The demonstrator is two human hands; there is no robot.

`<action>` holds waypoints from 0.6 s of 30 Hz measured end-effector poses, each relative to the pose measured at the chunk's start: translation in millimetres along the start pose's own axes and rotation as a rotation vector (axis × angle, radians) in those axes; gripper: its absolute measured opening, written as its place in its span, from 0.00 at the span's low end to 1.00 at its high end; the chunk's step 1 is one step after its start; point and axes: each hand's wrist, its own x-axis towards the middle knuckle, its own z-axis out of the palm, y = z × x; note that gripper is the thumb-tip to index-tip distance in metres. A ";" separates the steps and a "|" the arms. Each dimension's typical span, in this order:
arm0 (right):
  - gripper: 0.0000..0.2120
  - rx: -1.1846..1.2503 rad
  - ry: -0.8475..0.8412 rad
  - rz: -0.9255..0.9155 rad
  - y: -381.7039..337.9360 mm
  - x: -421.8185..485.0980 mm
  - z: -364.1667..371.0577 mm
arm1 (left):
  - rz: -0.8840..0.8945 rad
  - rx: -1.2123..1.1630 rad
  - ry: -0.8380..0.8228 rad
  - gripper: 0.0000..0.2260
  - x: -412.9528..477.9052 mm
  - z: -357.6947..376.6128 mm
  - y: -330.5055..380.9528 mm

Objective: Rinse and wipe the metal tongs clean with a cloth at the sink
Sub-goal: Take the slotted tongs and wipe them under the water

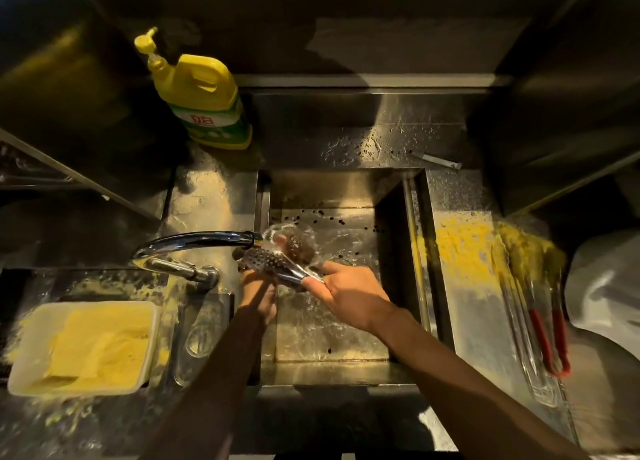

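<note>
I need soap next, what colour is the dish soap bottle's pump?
Yellow, matching the dish soap bottle; pump shows in the head view.

I am in a working kitchen. All around me is shiny steel: the sink (346, 189), the worktop (485, 321), the walls. A soap bottle (204, 95) and tub of yellow flour (86, 348) sit near.

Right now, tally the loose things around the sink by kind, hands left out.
Perforated metal tongs, under the tap: 1
Red-handled tongs, right counter: 1
Yellow dish soap bottle: 1
White tub of yellow powder: 1
Dark scrubbing cloth: 1
Total: 5
</note>
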 end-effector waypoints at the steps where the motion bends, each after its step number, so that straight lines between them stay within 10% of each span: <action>1: 0.34 0.010 0.009 -0.008 -1.9 0.1 1.7 | 0.047 -0.044 -0.004 0.09 -1.0 4.0 0.8; 8: 0.33 0.055 0.004 0.000 4.6 0.7 -0.5 | -0.063 -0.070 -0.114 0.08 6.2 6.1 7.1; 18: 0.39 -0.024 0.056 -0.054 32.2 5.2 -9.0 | 0.041 0.020 0.175 0.15 20.9 14.7 2.3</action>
